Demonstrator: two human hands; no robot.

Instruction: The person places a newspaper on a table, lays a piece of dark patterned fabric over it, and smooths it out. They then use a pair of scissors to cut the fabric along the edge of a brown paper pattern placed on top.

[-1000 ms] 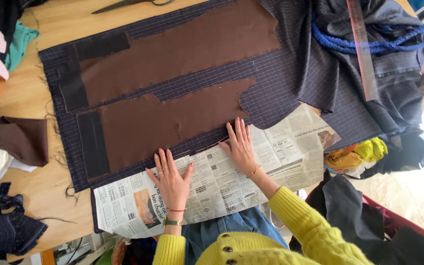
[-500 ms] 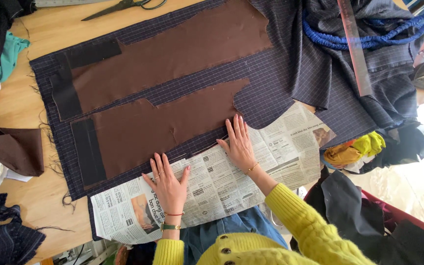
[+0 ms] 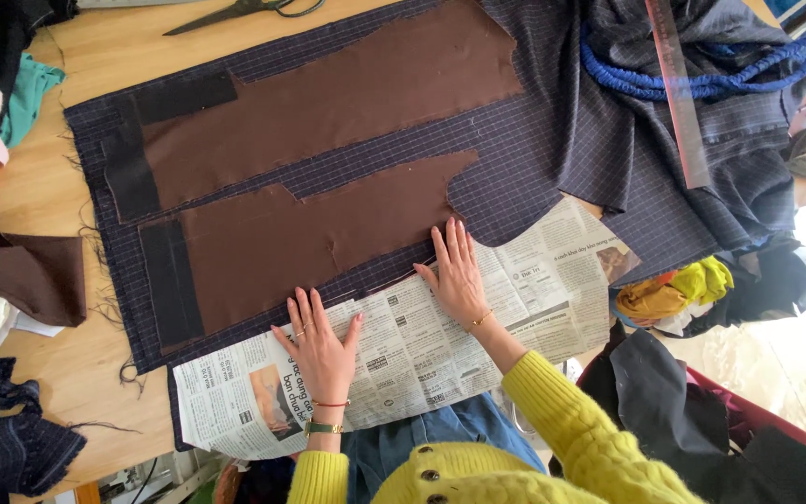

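My left hand lies flat with its grip spread wide, holding nothing, palm down on the newspaper at the near edge of the worktop. My right hand, at two o'clock from the left, is equally splayed and empty, pressing the paper. Its fingertips touch the dark checked fabric, just below the lower brown pattern piece.

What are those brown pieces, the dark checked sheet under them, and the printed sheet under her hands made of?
The brown pieces look like thin matte woven cloth, perhaps lining, with cleanly cut edges. The dark checked sheet is woven fabric, likely suiting: its left edge frays into threads. The printed sheet is newsprint paper, dull and creased, with both hands pressed flat on it.
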